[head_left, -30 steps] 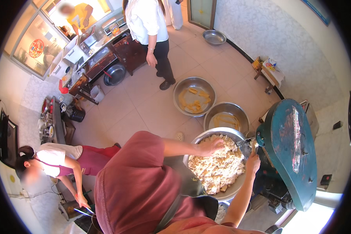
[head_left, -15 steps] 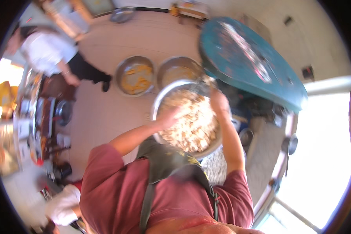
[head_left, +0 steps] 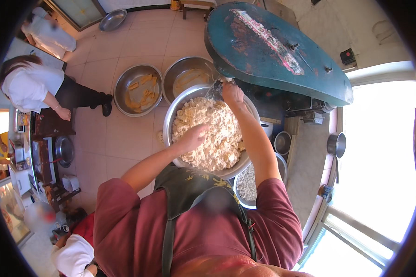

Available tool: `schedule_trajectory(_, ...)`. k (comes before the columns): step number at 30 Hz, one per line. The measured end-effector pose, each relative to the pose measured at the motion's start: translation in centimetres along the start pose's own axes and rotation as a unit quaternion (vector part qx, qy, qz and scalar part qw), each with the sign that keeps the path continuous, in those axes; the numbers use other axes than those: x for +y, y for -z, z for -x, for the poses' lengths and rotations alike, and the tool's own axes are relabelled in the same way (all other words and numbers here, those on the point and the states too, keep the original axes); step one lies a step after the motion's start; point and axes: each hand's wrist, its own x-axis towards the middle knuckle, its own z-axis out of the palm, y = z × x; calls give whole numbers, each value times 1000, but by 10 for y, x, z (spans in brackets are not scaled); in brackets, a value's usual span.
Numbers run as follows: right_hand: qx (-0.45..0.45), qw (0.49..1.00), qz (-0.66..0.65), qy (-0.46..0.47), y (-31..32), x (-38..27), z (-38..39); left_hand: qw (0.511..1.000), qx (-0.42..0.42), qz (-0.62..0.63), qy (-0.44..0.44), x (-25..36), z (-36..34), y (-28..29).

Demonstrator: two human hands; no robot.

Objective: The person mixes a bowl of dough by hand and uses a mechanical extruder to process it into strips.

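Much crumbly mixture (head_left: 212, 145) lies below the left hand (head_left: 192, 139), grip spread; for the right hand (head_left: 234, 94), I cannot tell.

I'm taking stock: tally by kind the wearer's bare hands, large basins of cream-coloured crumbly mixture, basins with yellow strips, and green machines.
Bare hands: 2
Large crumbly-mixture basin: 1
Yellow-strip basins: 2
Green machine: 1
Total: 6

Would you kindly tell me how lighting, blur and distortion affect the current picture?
Head view: the window at right is blown out to white; the crumbly mixture is brightly lit, its lumps still distinct; a soft, blurred spot lies over the dark apron; in the same view, room edges bow toward the black surround.
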Motion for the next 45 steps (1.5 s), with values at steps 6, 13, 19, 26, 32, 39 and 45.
schedule_trajectory(6,170,979,28,106,18,11,36,976,-83,161,121,-11,0,-2)
schedule_trajectory(13,-9,997,43,56,11,-9,27,964,-108,183,159,3,3,7)
schedule_trajectory(19,-26,999,15,15,-2,-6,-3,984,-113,104,86,9,-1,3)
schedule_trajectory(26,-56,998,9,-9,22,-12,7,997,4,22,78,35,-53,26)
schedule_trajectory(32,0,999,-21,-45,16,37,23,986,50,-150,45,61,-163,43)
schedule_trajectory(39,34,993,-110,7,30,38,66,977,-5,-214,1,6,-114,64)
schedule_trajectory(45,48,996,-70,16,20,22,39,942,-84,-325,25,-13,-84,57)
